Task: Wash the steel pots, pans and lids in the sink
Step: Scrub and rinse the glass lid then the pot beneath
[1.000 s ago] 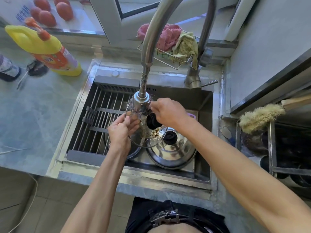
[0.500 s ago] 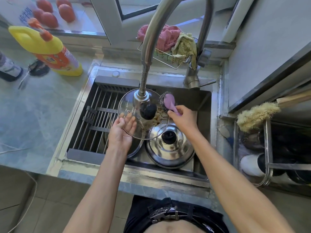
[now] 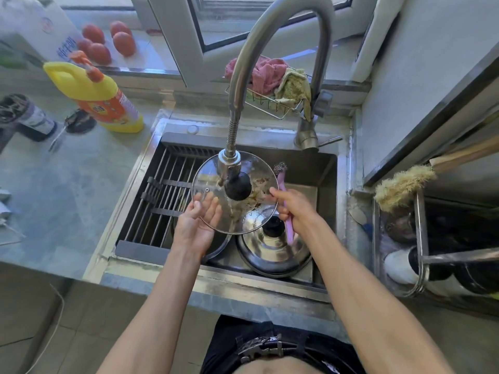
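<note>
A glass lid (image 3: 210, 179) with a black knob and food residue is held flat under the faucet head (image 3: 229, 160), water running onto it. My left hand (image 3: 198, 221) supports the lid from below with straight fingers seen through the glass. My right hand (image 3: 293, 209) grips the pink handle of a steel-wool scrubbing brush (image 3: 282, 174) at the lid's right rim. A steel lid (image 3: 272, 252) with a black knob lies in the sink (image 3: 318, 168) below. A steel pot (image 3: 216, 245) sits partly hidden under the glass lid.
A slatted drain rack (image 3: 162, 193) covers the sink's left half. A yellow detergent bottle (image 3: 94, 95) stands on the left counter. A wire basket with cloths (image 3: 272, 85) hangs behind the faucet. A dish rack (image 3: 421, 233) and a straw brush (image 3: 402, 184) are on the right.
The glass lid went from tilted to flat under the running water. My right hand let go of the lid's knob and took the pink brush, which now lies at the lid's right edge.
</note>
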`<control>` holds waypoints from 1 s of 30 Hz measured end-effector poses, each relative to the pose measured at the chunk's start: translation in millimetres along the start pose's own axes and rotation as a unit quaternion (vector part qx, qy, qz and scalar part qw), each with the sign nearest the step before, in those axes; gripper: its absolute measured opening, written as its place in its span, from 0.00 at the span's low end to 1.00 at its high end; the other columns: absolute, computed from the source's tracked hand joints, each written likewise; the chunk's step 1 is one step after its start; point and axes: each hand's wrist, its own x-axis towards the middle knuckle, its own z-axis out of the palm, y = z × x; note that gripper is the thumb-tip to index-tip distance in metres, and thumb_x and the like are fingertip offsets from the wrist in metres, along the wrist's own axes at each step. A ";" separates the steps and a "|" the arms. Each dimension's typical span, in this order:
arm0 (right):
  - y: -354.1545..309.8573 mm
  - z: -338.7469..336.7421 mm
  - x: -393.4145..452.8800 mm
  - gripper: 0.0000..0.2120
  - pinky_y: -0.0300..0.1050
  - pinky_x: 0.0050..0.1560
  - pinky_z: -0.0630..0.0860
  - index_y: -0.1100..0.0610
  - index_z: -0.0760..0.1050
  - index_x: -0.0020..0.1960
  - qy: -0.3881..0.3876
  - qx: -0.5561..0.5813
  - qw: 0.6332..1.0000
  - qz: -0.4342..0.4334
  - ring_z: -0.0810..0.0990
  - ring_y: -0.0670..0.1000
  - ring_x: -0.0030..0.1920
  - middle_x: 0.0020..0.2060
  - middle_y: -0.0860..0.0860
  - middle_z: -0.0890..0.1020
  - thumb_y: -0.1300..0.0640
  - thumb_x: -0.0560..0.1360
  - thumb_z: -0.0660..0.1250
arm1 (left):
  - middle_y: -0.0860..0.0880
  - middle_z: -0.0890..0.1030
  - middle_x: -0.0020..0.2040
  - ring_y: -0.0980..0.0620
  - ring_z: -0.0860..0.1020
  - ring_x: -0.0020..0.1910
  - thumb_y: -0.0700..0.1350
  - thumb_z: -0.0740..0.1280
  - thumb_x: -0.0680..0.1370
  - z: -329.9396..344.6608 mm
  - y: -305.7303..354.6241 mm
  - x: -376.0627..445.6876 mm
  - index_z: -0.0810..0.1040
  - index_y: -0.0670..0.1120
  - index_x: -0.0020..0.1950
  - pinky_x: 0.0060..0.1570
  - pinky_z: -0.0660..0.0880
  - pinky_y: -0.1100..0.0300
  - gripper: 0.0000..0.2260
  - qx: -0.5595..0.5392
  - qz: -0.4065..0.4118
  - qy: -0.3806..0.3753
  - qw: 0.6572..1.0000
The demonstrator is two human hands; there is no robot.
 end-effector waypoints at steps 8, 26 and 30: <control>-0.5 -2.8 -7.3 0.11 0.34 0.18 0.62 0.64 0.70 0.61 0.017 -0.027 0.999 -0.010 0.64 0.42 0.20 0.36 0.55 0.84 0.68 0.79 0.64 | 0.42 0.85 0.45 0.43 0.86 0.44 0.45 0.67 0.75 -0.7 17.9 -1.3 0.77 0.45 0.37 0.41 0.84 0.50 0.08 0.155 -0.068 -0.044 0.985; -13.5 15.7 -26.4 0.23 0.41 0.44 0.77 0.51 0.68 0.64 0.069 -0.222 0.951 -0.203 0.80 0.46 0.49 0.55 0.49 0.78 0.59 0.74 0.74 | 0.42 0.80 0.57 0.43 0.78 0.57 0.59 0.66 0.81 24.9 -41.9 18.9 0.74 0.44 0.64 0.56 0.75 0.51 0.21 0.717 0.235 0.032 0.656; -14.4 13.3 -30.8 0.22 0.44 0.47 0.79 0.48 0.69 0.62 0.071 -0.240 0.939 -0.238 0.80 0.46 0.48 0.54 0.47 0.78 0.59 0.74 0.73 | 0.45 0.81 0.54 0.47 0.81 0.52 0.61 0.67 0.79 19.6 -40.2 17.9 0.75 0.46 0.63 0.56 0.80 0.47 0.22 0.683 0.150 0.033 0.714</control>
